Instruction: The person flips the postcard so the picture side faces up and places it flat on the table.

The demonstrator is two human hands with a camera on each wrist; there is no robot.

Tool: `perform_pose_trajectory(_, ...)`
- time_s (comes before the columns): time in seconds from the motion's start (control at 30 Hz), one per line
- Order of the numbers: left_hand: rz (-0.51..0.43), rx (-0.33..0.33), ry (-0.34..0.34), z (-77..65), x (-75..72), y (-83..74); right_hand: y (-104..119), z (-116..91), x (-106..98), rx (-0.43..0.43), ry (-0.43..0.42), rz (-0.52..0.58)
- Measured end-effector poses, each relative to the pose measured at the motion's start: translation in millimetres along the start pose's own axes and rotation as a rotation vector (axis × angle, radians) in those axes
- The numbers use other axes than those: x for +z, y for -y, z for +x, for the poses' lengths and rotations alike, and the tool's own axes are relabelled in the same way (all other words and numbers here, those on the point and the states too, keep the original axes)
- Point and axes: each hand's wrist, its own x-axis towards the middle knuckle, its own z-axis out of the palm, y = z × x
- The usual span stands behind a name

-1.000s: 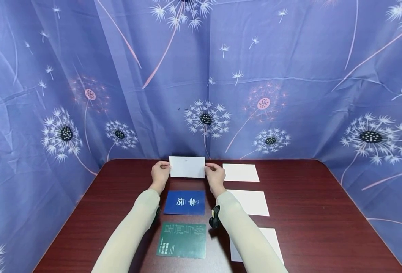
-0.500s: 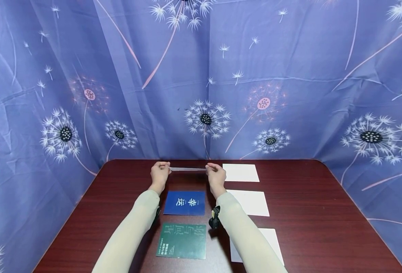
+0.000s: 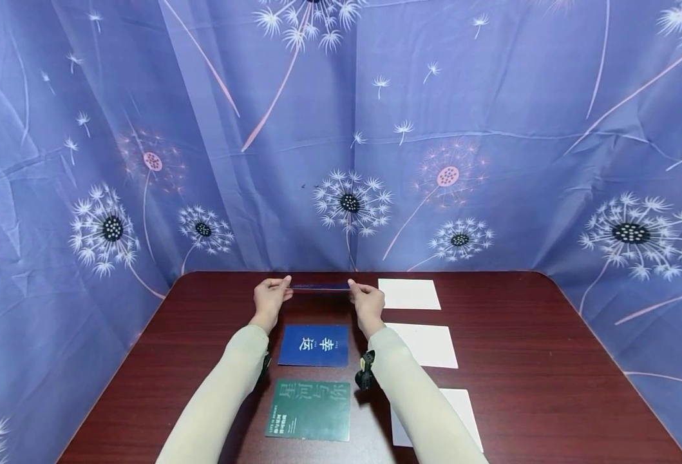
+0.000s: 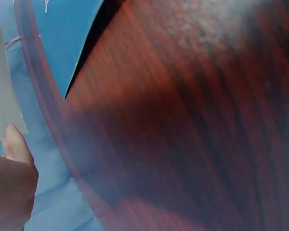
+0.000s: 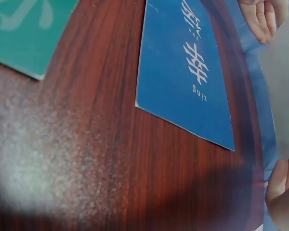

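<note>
Between the two hands a thin card (image 3: 320, 287) is stretched nearly edge-on near the table's far edge. Its upper face looks dark in the head view; the other face shows pale in both wrist views. The left hand (image 3: 270, 301) pinches the card's left end, and the right hand (image 3: 366, 303) pinches its right end. Closer to the body lies a blue card (image 3: 313, 345) with white characters. Below that one is a green card (image 3: 308, 410) with pale lettering. Both lie flat between the forearms.
Right of the right arm, a column of white cards lies on the table: a far one (image 3: 409, 294), a middle one (image 3: 424, 345) and a near one (image 3: 462, 412) partly under the sleeve. A blue dandelion-print curtain (image 3: 294, 212) hangs behind the dark red wooden table (image 3: 549, 361).
The held card has turned over between the hands: its white face was toward the camera, then it stood edge-on, and now a dark face shows narrowly. The other cards have stayed put.
</note>
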Motion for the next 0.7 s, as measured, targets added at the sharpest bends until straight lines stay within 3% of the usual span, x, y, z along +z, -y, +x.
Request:
perform_pose_trajectory(0.17, 0.048, 0.018, 0.007, 0.3, -0.6, 0.0, -1.8, 2.6, -0.3, 0.002, 0.008, 0.034)
perform_pose_trajectory(0.4, 0.228, 0.028, 0.04, -2.0, -2.5, -3.1, -1.9, 2.8, -2.1, -0.001, 0.028, -0.009)
perform_pose_trajectory(0.7, 0.279, 0.048, 0.055, -1.2, -2.5, -3.2, -1.4, 0.5, -2.0, -0.017, 0.093, -0.046)
